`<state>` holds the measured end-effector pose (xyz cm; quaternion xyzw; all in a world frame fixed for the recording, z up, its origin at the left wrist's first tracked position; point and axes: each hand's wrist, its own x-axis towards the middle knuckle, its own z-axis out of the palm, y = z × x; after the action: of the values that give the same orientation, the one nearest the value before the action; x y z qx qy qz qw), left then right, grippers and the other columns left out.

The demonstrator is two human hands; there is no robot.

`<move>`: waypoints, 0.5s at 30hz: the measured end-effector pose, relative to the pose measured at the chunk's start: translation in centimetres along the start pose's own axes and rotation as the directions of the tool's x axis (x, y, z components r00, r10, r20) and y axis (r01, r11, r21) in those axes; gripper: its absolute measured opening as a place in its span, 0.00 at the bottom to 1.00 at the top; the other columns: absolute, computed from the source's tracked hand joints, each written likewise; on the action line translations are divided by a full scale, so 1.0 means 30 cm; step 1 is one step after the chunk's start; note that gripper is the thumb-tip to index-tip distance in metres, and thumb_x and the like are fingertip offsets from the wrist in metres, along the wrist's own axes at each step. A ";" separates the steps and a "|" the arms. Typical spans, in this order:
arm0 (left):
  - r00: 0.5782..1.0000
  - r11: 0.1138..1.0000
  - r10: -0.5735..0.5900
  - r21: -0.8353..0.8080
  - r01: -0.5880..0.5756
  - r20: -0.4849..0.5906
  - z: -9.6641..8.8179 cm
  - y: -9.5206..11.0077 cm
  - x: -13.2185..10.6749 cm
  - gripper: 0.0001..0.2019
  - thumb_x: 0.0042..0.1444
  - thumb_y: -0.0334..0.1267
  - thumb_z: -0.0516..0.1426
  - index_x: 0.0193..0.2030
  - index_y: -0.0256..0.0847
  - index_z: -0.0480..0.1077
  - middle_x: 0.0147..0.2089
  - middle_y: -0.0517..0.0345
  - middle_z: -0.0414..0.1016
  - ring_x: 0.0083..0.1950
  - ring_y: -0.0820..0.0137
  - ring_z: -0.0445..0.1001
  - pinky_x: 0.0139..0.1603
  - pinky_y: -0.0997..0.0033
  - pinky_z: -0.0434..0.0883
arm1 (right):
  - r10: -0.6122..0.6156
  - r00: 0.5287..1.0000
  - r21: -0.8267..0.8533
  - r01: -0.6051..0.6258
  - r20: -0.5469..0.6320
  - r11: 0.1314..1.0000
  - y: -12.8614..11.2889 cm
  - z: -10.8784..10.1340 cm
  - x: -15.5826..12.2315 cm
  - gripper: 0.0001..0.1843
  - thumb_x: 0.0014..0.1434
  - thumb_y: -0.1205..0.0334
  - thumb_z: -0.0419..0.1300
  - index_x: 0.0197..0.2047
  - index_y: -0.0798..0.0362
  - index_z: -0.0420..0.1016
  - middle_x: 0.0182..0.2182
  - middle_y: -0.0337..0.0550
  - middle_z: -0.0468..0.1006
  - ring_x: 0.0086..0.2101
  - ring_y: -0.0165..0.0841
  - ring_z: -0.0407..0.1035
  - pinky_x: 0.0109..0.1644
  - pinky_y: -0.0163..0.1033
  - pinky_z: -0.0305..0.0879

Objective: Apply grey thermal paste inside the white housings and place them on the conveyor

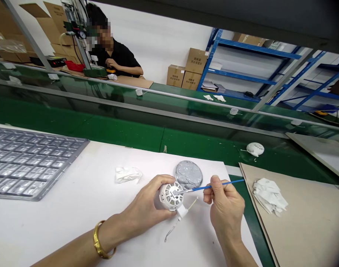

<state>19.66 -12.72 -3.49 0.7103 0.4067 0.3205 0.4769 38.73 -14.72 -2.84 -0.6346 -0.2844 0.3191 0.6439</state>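
Observation:
My left hand [147, 202] is wrapped around a round white housing [166, 195] with radial slots on its face. A small white block and thin wires [170, 230] hang from the housing's lower side. Between the fingers of my right hand [226, 204] is a thin blue-handled brush [204, 188]. The brush's tip meets the middle of the slotted face. Just behind the housing lies a round dish [188, 174] filled with grey paste. A crumpled white tissue [128, 174] rests to the left of the dish.
At left lies a clear plastic tray [32, 163] with many compartments. Crumpled tissues [269, 195] sit on a cardboard sheet [305, 222] at right. Beyond, a white round part [255, 149] rests on the green conveyor [124, 131]. A co-worker [116, 55] sits across, beside a press.

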 end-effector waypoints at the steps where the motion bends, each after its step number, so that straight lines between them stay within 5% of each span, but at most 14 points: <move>1: 1.000 1.000 0.004 0.005 -0.004 -0.002 -0.001 0.000 -0.001 0.30 0.42 0.27 0.63 0.52 0.49 0.61 0.57 0.57 0.65 0.58 0.62 0.65 0.59 0.63 0.66 | 0.002 1.000 -0.006 -0.002 0.011 1.000 -0.007 -0.002 0.000 0.21 0.48 0.45 0.65 0.22 0.56 0.69 0.17 0.40 0.71 0.17 0.28 0.63 0.20 0.33 0.60; 15: 0.995 0.995 0.095 -0.010 -0.096 -0.016 -0.024 0.001 -0.016 0.31 0.41 0.30 0.66 0.53 0.47 0.61 0.56 0.56 0.65 0.57 0.64 0.65 0.59 0.66 0.65 | 0.005 1.000 0.177 0.001 -0.029 0.984 -0.021 -0.005 0.021 0.20 0.47 0.47 0.67 0.25 0.55 0.68 0.18 0.38 0.69 0.17 0.27 0.61 0.18 0.32 0.56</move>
<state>18.83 -12.86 -3.25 0.7237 0.3742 0.3506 0.4619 39.27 -14.32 -2.25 -0.5799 -0.2448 0.3343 0.7015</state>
